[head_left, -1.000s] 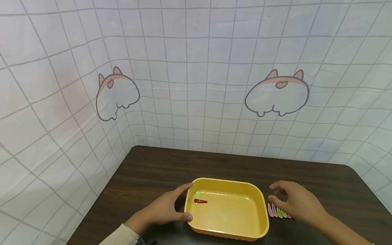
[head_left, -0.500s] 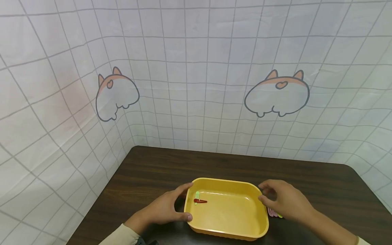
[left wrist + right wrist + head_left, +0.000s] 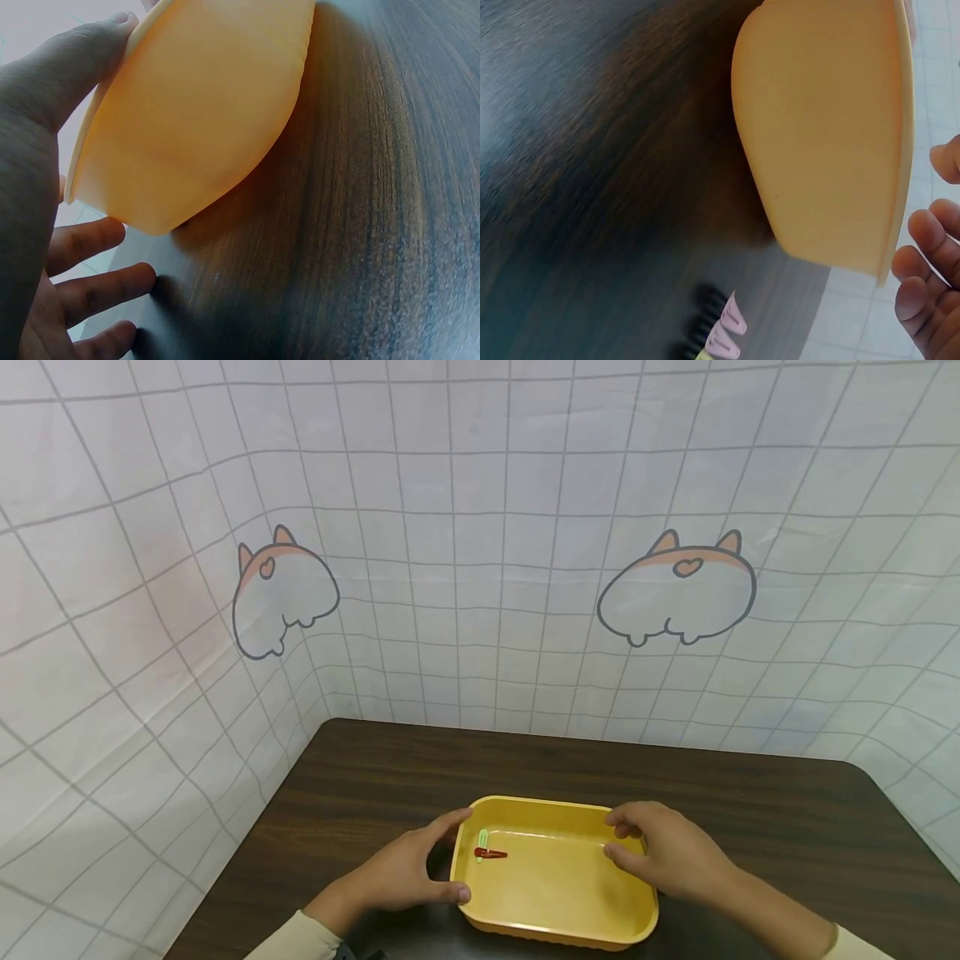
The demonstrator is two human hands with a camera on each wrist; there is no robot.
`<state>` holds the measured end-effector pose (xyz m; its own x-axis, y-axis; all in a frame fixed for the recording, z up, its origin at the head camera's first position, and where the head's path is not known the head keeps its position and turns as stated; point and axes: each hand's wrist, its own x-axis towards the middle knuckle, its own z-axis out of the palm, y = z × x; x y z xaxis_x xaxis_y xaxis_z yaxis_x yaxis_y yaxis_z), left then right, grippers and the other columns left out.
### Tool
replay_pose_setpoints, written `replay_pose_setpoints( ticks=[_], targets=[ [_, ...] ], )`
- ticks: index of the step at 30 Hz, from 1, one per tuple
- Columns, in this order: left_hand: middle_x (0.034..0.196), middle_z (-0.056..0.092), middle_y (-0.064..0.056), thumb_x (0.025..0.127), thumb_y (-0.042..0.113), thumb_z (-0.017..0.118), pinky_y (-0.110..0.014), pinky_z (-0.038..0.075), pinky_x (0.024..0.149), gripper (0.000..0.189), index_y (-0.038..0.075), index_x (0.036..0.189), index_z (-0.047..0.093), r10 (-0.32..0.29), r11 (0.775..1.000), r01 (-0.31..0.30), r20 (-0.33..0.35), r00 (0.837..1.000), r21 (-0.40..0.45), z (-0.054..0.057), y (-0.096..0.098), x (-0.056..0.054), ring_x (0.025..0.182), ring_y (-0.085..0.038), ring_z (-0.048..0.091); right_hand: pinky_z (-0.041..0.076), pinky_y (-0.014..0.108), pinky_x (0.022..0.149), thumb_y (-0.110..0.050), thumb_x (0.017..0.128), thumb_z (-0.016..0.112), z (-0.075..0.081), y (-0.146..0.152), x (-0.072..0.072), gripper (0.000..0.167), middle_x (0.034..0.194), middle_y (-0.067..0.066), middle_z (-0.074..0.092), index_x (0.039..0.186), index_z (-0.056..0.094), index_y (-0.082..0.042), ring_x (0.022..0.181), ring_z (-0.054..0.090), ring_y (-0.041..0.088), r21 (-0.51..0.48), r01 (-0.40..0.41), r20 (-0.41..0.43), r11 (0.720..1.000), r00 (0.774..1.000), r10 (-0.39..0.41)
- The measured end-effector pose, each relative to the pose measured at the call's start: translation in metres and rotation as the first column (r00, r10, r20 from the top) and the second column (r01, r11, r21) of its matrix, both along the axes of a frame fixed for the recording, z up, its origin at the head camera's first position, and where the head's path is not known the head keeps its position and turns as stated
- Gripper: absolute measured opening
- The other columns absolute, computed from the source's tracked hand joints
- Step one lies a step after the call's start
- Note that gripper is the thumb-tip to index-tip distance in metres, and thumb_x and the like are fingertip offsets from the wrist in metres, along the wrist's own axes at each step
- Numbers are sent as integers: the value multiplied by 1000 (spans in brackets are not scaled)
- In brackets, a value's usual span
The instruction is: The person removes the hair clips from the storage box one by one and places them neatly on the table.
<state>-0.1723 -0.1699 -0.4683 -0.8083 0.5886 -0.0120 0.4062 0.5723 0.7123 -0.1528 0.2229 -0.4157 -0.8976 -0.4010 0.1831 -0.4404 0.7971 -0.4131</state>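
A yellow plastic basin [image 3: 558,881] sits on the dark table. Inside, at its left end, a dark red hair clip [image 3: 492,853] lies across a light green hair clip [image 3: 482,837]. My left hand [image 3: 408,870] holds the basin's left side, thumb over the near rim and a finger at the far corner. Over the right rim hovers my right hand [image 3: 671,853], thumb and fingers apart, with nothing seen between them. Pink hair clips [image 3: 724,342] and part of a yellow one show on the table in the right wrist view; the right hand and arm hide them in the head view.
The dark wood table [image 3: 420,752] extends behind and to both sides of the basin. A white grid-patterned curtain [image 3: 480,568] with corgi drawings hangs along the table's back and left side.
My right hand has moved left from above the row of hair clips to over the basin's right rim, covering the clips from the head view. The left hand and basin have stayed put.
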Motion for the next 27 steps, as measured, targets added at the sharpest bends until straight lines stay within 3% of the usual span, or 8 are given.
replay_pose_setpoints(
  ticks=[16, 27],
  targets=[
    [139, 60, 7, 84, 56, 80, -58, 38, 109, 98, 32, 163, 25, 6, 1000, -6, -7, 1000, -3, -2, -1, 0, 131, -17, 53, 56, 35, 80, -32, 93, 78, -6, -30, -7, 30, 104, -5, 70, 115, 72, -13, 94, 65, 14, -34, -87, 15, 996, 996, 87],
    [142, 59, 4, 86, 52, 80, -59, 38, 108, 97, 31, 163, 25, -9, 1000, 9, -15, 1000, 6, -3, -4, 1, 132, -18, 52, 55, 34, 78, -30, 93, 76, -14, -52, -11, 27, 98, -9, 68, 114, 72, -13, 90, 63, 10, -13, -114, -2, 993, 993, 114]
  ],
)
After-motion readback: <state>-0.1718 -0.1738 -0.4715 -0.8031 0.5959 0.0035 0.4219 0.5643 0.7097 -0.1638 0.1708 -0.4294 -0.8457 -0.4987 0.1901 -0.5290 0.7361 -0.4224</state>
